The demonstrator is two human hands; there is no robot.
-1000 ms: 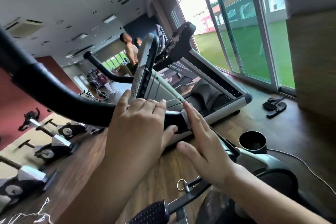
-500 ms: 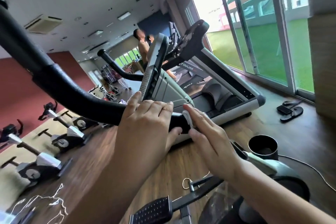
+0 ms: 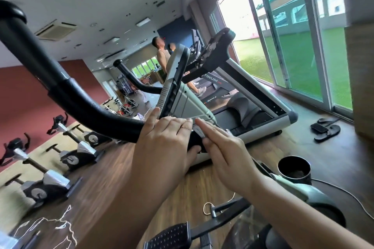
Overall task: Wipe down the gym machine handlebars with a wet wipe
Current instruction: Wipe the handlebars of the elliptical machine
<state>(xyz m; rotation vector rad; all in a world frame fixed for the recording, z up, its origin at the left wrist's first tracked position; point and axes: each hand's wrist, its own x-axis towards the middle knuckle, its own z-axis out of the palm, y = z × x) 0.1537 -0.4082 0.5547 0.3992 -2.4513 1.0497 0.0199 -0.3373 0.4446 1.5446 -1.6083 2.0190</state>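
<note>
A thick black handlebar (image 3: pixel 66 89) curves from the upper left down to the machine's centre. My left hand (image 3: pixel 164 145) is wrapped over the bar near its base. My right hand (image 3: pixel 224 151) lies flat with fingers straight, pressing a small white wet wipe (image 3: pixel 199 132) against the bar beside my left fingertips. Only a corner of the wipe shows. The grey console (image 3: pixel 178 85) rises just behind both hands, and a second handlebar (image 3: pixel 133 79) sticks out beyond it.
A treadmill (image 3: pixel 253 105) stands ahead by the glass doors (image 3: pixel 293 46), with a person on another one behind it. Exercise bikes (image 3: pixel 70 153) line the left. A black bin (image 3: pixel 293 170), a cable and sandals (image 3: pixel 325 131) lie on the wooden floor at the right. A pedal (image 3: pixel 170 236) is below.
The view has swung, so the bar and hands sit further right in the frame. My right hand has slid slightly along the bar with the wipe; my left hand keeps its grip.
</note>
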